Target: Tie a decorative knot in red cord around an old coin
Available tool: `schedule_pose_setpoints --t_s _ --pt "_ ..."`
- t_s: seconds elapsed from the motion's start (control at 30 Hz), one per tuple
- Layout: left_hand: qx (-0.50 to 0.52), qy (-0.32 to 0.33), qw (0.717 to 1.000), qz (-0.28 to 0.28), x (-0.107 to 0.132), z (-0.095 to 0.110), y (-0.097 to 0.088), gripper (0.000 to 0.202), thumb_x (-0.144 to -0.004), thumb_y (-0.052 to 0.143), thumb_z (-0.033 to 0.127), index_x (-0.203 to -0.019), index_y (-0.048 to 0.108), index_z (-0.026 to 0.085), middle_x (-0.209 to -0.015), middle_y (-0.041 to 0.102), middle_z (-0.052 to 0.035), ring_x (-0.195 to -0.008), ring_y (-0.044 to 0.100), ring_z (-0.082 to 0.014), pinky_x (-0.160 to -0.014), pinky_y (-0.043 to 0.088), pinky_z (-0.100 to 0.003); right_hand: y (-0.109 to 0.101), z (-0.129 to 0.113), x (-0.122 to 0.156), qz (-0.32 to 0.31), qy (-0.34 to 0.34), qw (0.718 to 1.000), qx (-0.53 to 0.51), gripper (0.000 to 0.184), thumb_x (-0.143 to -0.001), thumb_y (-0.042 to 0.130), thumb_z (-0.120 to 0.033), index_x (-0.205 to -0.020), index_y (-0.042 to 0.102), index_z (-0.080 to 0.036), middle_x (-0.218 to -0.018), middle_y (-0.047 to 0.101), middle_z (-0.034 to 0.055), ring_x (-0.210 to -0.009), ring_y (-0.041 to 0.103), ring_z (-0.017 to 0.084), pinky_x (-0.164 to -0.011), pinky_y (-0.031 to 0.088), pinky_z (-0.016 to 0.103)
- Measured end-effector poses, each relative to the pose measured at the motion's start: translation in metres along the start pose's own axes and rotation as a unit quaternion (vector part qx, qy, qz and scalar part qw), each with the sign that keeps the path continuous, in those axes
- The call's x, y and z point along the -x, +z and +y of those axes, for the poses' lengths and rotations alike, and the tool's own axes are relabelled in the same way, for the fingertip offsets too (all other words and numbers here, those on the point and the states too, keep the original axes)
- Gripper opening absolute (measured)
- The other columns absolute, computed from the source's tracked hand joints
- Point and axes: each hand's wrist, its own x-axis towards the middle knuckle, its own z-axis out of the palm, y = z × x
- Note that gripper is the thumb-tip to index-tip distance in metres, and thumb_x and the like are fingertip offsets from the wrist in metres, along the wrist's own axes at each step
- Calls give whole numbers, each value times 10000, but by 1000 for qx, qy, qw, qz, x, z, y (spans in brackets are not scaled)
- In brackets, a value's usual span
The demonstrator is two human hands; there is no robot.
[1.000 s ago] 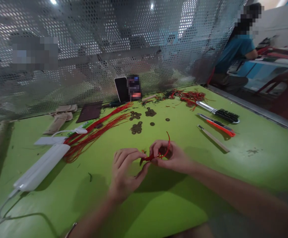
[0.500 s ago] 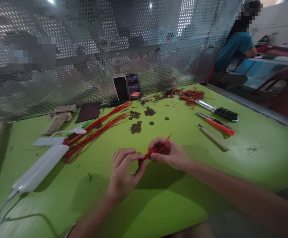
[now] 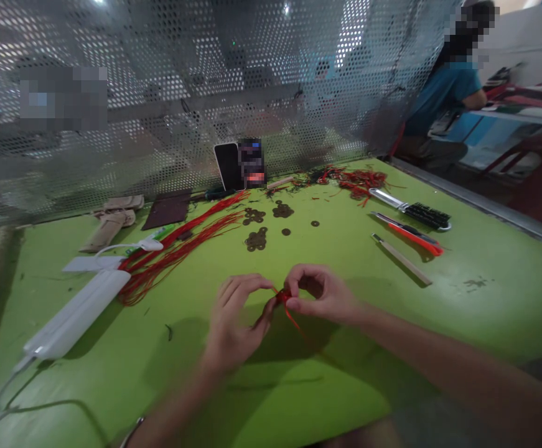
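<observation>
Both hands meet over the middle of the green table [image 3: 112, 367] and pinch one short red cord [image 3: 284, 300]. My left hand [image 3: 236, 320] grips its left end with fingers curled. My right hand [image 3: 320, 294] pinches the other end between thumb and fingers. A loose tail of the cord hangs down and to the right below the hands. A long bundle of red cords [image 3: 177, 246] lies to the left, and piles of dark coins [image 3: 257, 239] sit just beyond the hands.
A white power bank [image 3: 72, 314] with cable lies at left. A brush [image 3: 415, 211], an orange-handled knife [image 3: 408, 233] and a thin stick [image 3: 401, 259] lie at right. A phone [image 3: 229, 167] leans on the perforated metal screen [image 3: 158, 93]. Another person [image 3: 448, 93] sits at far right.
The cord's free tail, which curved up over my right hand, now hangs below the hands. Both hands have drawn closer together around the cord.
</observation>
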Motion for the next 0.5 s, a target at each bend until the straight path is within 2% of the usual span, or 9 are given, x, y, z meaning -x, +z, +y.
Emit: schedule_pose_setpoints --t_s 0.13,0.23,0.37,0.5 --pt "39 -43 994 -93 0 0 3 304 -720 616 112 -1005 592 216 -998 666 -56 -977 587 -227 -837 485 -436 -1 0 1 -8 3 1000 -19 218 -688 726 -198 -669 513 -160 -690 539 -17 -632 516 89 -595 451 230" --pt "72 -53 989 -116 1 1 5 284 -735 604 128 -1004 595 221 -986 671 -55 -988 580 -227 -849 477 -454 -1 -1 1 -1 -4 1000 -13 263 -694 719 -205 -631 467 -166 -670 522 -22 -623 494 84 -587 430 226" --pt "98 -64 987 -107 1 2 4 241 -746 589 119 -966 604 214 -968 668 -57 -982 577 -219 -851 472 -449 -2 -1 0 -6 6 1000 -4 264 -685 724 -208 -653 464 -170 -714 539 -12 -649 510 90 -587 434 226" --pt "76 -34 995 -63 1 2 1 233 -716 600 83 -913 611 207 -915 674 -36 -915 594 -199 -813 480 -411 -3 -3 -1 9 15 999 -29 249 -674 736 -196 -700 491 -167 -726 557 -11 -658 532 89 -579 445 213"
